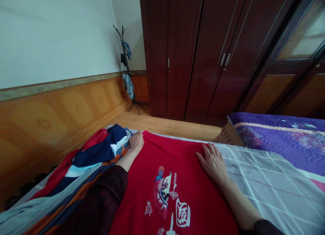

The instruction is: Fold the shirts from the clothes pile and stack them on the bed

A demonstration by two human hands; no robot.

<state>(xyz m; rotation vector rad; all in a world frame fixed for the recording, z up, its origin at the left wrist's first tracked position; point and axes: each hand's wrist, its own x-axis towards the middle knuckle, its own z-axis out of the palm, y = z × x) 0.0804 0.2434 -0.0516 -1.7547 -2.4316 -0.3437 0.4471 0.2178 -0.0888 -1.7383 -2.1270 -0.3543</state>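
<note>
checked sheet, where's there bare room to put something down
On the checked sheet right of the red shirt and right hand, up to the purple cover. A narrow strip of floor shows between the sheet's far edge and the wardrobe. The left is crowded: piled clothes lie beside the shirt and left hand.

1. Hands: there were two, a left hand [137, 141] and a right hand [214, 162].
2. There was just the one spread-out red garment [193, 184].
3. Pile of clothes [95, 155]? Also came to one.
4. Coat rack [129, 72] was a single one, with maybe three hung items [129, 86], hard to tell that far back.
5. Wardrobe handles [222, 59]: I got three.
6. Purple quilt [276, 138] was one, checked sheet [269, 184] was one too.
</note>
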